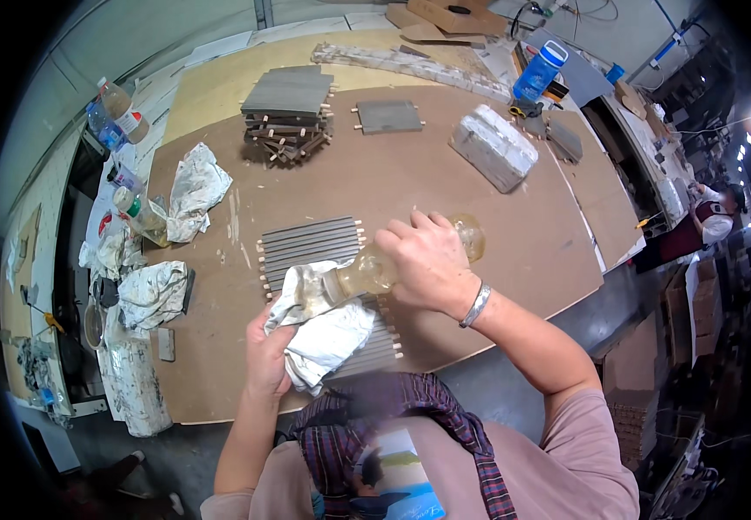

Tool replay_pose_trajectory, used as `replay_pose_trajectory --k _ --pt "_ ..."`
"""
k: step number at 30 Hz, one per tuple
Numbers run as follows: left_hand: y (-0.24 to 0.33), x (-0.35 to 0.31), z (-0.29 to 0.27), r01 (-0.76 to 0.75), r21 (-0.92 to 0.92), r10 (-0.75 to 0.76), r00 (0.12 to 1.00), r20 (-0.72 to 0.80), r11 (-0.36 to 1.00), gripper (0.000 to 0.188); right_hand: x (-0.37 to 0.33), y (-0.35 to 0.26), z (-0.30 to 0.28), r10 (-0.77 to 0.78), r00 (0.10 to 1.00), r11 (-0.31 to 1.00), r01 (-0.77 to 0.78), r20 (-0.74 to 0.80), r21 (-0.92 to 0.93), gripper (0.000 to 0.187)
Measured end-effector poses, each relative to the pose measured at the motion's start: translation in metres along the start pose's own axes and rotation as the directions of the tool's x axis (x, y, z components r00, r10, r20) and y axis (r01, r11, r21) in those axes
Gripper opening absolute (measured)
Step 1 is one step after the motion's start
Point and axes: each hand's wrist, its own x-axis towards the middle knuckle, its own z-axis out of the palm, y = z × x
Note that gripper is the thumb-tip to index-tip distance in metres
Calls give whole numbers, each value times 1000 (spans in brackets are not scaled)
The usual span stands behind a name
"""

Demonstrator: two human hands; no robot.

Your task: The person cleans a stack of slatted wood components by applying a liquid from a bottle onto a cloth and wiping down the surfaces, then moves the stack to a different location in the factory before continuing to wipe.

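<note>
My right hand [430, 263] grips a clear plastic bottle of yellowish liquid [471, 236], tipped on its side with the neck [360, 276] pointing left into a crumpled white rag [328, 329]. My left hand [268, 355] clutches that rag from below and holds it against the bottle's mouth. Both hands hover over a row of grey slats with wooden dowels [310, 244] lying on the brown board [410, 173].
A stack of grey slatted panels [287, 100] and a single grey panel [388, 116] lie at the back. A white wrapped block [494, 146] and blue bottle [538, 71] sit far right. Used rags [195, 186] and bottles [139, 212] crowd the left edge. Another person [712, 224] stands at right.
</note>
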Motion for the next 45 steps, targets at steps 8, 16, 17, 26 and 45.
replay_pose_trajectory --k 8,16,17,26,45 --pt "28 -5 -6 -72 19 72 997 -34 997 41 -45 51 65 607 795 624 -488 14 611 61" --pt "77 -14 -33 -158 611 235 971 -48 775 50 -88 78 91 775 631 203 -311 42 928 78" --pt "79 -13 -35 -141 682 221 975 -30 718 50 -93 75 93 799 601 273 -340 -16 900 77" --pt "64 35 17 -266 843 137 964 228 467 49 -77 -9 105 662 748 192 -232 48 954 41" --pt "24 60 21 -582 757 -265 812 521 -297 55 0 29 191 561 816 -16 -155 137 988 33"
